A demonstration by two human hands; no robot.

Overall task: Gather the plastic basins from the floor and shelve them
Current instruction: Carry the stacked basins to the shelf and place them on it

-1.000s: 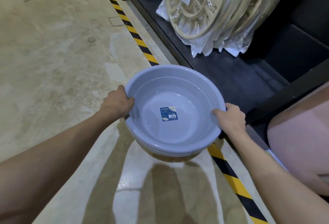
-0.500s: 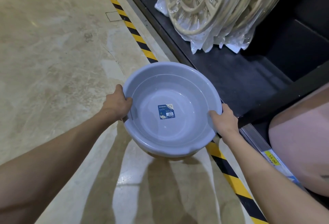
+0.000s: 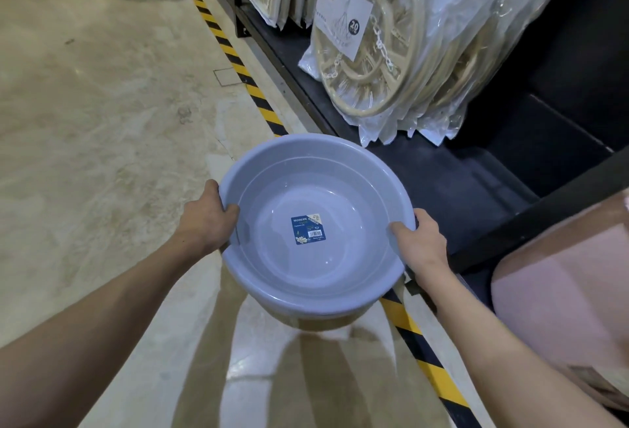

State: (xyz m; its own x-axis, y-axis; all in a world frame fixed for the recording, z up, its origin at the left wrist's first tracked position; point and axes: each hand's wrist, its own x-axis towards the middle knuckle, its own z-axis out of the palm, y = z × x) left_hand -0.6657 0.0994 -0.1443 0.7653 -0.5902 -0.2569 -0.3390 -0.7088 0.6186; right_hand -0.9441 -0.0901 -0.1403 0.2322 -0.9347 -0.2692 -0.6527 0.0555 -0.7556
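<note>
A round pale-blue plastic basin with a dark blue label at its bottom is held level above the floor, beside the shelf front. A second basin seems nested under it, its rim showing at the lower edge. My left hand grips the basin's left rim, thumb inside. On the right rim sits my right hand, thumb over the edge. The low black shelf lies just right of and beyond the basin.
Bagged beige round hangers stand on the shelf at the back. A pink basin sits at the right edge, behind a black shelf rail. Yellow-black tape runs along the shelf base. Beige floor spreads left.
The view has tilted up, showing more of the shelf and hangers. The basin stays in both hands and sits slightly closer to the shelf edge.
</note>
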